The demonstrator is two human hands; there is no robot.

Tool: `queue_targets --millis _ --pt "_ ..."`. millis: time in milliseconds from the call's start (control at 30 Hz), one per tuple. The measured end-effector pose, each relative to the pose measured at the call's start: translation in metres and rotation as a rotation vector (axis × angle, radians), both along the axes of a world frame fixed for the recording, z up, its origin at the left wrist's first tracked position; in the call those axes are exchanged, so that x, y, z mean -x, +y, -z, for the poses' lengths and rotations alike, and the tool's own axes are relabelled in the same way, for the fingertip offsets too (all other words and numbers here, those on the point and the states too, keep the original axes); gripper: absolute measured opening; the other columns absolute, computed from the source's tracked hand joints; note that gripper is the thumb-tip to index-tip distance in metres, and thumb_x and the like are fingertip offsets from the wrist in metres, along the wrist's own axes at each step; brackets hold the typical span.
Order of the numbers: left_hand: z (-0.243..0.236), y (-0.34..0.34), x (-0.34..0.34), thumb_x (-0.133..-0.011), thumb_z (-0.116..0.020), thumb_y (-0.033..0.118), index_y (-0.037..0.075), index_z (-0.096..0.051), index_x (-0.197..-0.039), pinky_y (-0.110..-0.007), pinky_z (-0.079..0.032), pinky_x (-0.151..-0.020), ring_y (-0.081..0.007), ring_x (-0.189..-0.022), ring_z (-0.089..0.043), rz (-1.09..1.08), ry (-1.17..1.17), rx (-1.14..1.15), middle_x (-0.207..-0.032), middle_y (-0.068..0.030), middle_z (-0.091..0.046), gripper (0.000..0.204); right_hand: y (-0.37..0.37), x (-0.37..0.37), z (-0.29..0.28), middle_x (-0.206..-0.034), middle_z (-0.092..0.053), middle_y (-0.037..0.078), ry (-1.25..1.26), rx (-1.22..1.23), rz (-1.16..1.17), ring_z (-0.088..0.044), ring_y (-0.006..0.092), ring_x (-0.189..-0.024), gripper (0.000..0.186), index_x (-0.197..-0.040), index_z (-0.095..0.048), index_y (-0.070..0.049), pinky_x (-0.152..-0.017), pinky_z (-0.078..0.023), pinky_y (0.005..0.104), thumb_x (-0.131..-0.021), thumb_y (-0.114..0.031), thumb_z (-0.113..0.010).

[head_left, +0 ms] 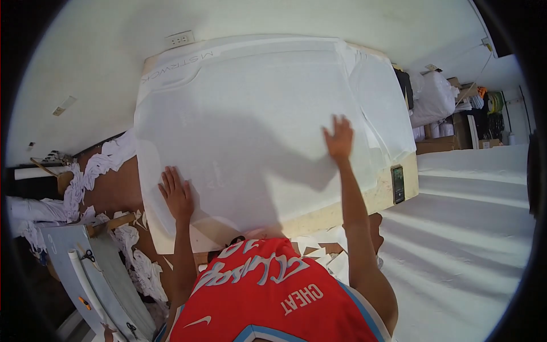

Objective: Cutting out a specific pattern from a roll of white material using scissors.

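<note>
A large, thin white sheet (pixel 245 108) covers most of the pale tabletop (pixel 325 219); I cannot tell whether it is paper or fabric. Curved outlines of something beneath show faintly through it. My left hand (pixel 176 196) rests flat near the sheet's left edge, fingers spread. Farther away and to the right, my right hand (pixel 340 139) also lies on the sheet with its fingers stretched out. Neither hand holds anything. Another white piece with a curved edge (pixel 382 108) lies along the right side. My shadow falls across the middle.
A phone (pixel 397 184) lies at the table's right corner. At the lower left, a grey board (pixel 108 279) bears scissors (pixel 88 255), an orange-handled tool (pixel 85 303) and a white roll (pixel 85 285). White scraps (pixel 108 159) litter the floor; wide white material (pixel 467 228) spreads at right.
</note>
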State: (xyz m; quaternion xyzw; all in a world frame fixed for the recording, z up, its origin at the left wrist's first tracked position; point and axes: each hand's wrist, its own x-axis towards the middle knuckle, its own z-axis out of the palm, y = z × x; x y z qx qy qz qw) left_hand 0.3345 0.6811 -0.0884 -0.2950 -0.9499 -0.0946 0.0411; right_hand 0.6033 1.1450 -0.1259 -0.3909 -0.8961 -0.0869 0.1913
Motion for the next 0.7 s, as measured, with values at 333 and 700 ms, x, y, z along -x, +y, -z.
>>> queue_targets --millis 333,700 --pt "-0.006 -0.012 0.009 -0.092 -0.05 0.028 0.009 -0.024 -0.147 -0.054 -0.009 -0.113 -0.0305 -0.143 -0.015 -0.013 -0.109 0.04 -0.154 -0.0103 -0.02 0.064 -0.131 -0.023 -0.047 -0.151 -0.022 0.021 0.092 0.317 0.05 -0.018 0.0403 -0.14 0.066 -0.146 -0.03 -0.009 -0.112 -0.016 0.0523 -0.091 -0.039 -0.052" --pt "0.003 0.239 -0.057 -0.092 -0.051 0.03 0.006 -0.038 -0.14 -0.055 -0.014 -0.112 -0.0321 -0.139 -0.024 0.664 -0.214 -0.29 -0.149 -0.0161 -0.029 0.055 -0.242 0.076 -0.041 -0.149 -0.028 0.021 -0.055 0.386 -0.362 -0.024 0.0382 -0.138 0.056 -0.141 -0.037 -0.005 -0.111 -0.018 0.0548 -0.091 -0.027 -0.048"
